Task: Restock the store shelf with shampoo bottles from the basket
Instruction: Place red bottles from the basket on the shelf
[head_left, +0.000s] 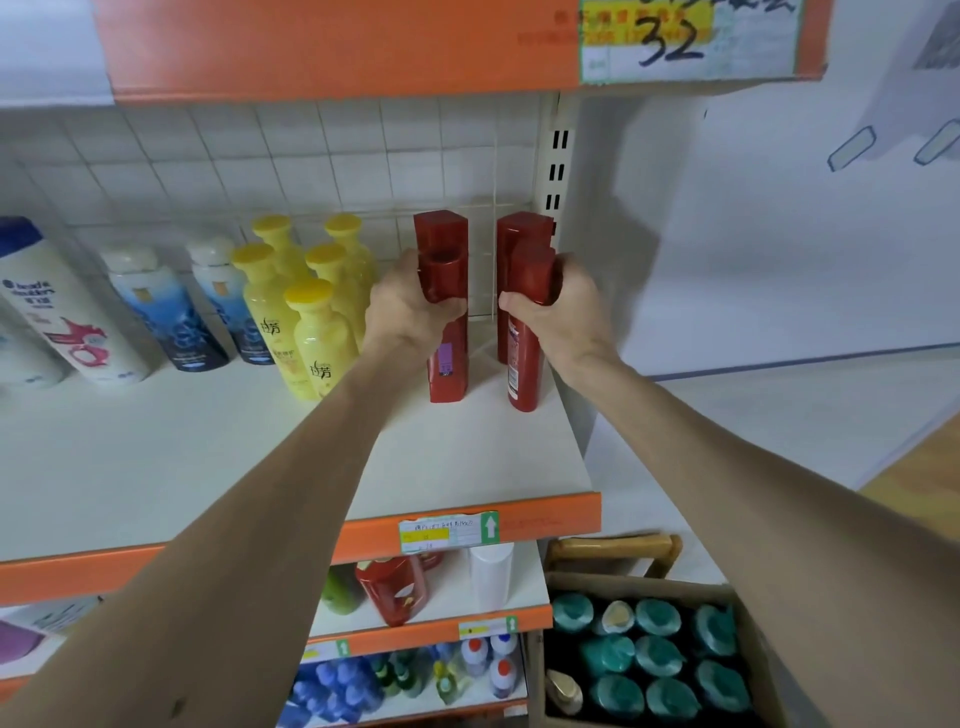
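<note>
While the left red bottle (447, 364) and the right red bottle (524, 364) stand upright near the right end of the shelf (208, 441), each is gripped round its upper body: left hand (410, 306) on one, right hand (558, 306) on the other, fingers (452, 307) curled closed around the plastic. Both bases appear seated on the board, though contact can't be confirmed from this angle. Rear red bottles (441, 228) are lined up directly behind, one per column, so a front row is being formed. A wire divider (483, 270) is seen between the two columns. Yellow bottles (311, 332) are grouped just beside the left hand, and the upright post (558, 171) is close to the right hand.

Step judged: placement, at the set-down/align stage, release not yet made.

Next move, as a guess: both grips are to be opened without tipping the tall narrow bottles. The hands are then to be drawn back clear of the yellow caps and the post, and the basket (644, 584) at lower right reached for. Mostly teal-capped bottles (657, 616) are seen in it, so plenty of stock is judged left.
</note>
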